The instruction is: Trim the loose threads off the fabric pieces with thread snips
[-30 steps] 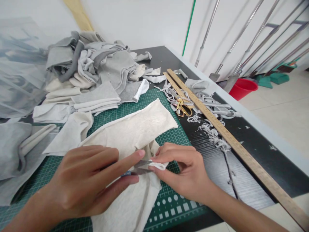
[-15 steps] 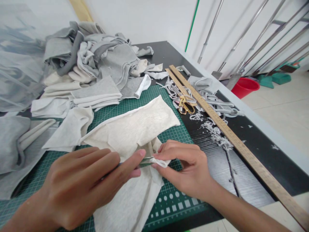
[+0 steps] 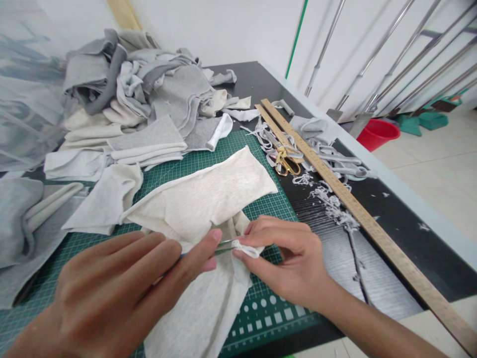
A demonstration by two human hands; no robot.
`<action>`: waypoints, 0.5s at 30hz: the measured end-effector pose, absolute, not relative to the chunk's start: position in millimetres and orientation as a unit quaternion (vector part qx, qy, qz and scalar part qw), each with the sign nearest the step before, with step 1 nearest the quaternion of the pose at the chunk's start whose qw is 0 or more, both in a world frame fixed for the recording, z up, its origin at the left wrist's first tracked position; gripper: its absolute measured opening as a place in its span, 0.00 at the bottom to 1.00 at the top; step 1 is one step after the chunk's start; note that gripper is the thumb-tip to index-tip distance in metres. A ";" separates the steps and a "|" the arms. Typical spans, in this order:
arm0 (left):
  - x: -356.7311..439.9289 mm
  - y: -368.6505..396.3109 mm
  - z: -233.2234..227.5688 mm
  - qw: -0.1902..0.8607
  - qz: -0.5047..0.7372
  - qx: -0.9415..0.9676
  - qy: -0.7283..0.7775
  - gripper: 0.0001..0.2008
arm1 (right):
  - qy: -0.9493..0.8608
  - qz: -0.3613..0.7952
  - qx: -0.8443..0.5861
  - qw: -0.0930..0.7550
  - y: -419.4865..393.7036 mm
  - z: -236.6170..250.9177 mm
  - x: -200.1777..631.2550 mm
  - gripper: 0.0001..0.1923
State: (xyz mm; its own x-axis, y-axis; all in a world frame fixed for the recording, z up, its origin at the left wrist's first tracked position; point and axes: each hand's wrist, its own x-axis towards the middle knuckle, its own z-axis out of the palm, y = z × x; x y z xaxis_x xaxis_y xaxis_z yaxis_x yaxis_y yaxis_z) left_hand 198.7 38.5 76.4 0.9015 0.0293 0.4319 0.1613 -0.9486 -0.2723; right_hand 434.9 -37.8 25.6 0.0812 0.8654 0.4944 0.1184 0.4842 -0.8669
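Observation:
My left hand [image 3: 130, 283] is closed around what look like small thread snips [image 3: 225, 244], most of them hidden by the fingers. Two slim metal blades stick out past my stretched index finger, and their tips meet the white folded edge of a cream knit fabric piece [image 3: 212, 189]. Between thumb and index finger, my right hand [image 3: 285, 253] pinches that edge, which stands up as a small loop. Below the hands the rest of the cloth hangs down over the green cutting mat [image 3: 274, 298], and its upper part lies flat.
A heap of grey and cream fabric pieces [image 3: 175, 94] fills the back left, beside a clear plastic bag [image 3: 26, 109]. To the right lie gold-handled scissors [image 3: 285, 163], a long wooden ruler [image 3: 343, 196] and fabric scraps [image 3: 337, 209]. A red bucket [image 3: 378, 134] stands on the floor.
My left hand has drawn back slightly to the left, and the snips' blades sit closer together. My right hand keeps its pinch in nearly the same place.

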 end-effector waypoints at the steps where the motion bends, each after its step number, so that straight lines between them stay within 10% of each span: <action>1: 198.6 37.9 76.6 0.155 -0.214 -0.963 -0.052 0.21 | -0.606 0.304 -0.406 0.612 -37.7 25.6 434.8 0.06; 15: 199.2 24.9 70.8 0.135 -0.185 -0.968 -0.106 0.21 | -0.607 0.303 -0.406 0.612 -37.7 25.0 435.0 0.05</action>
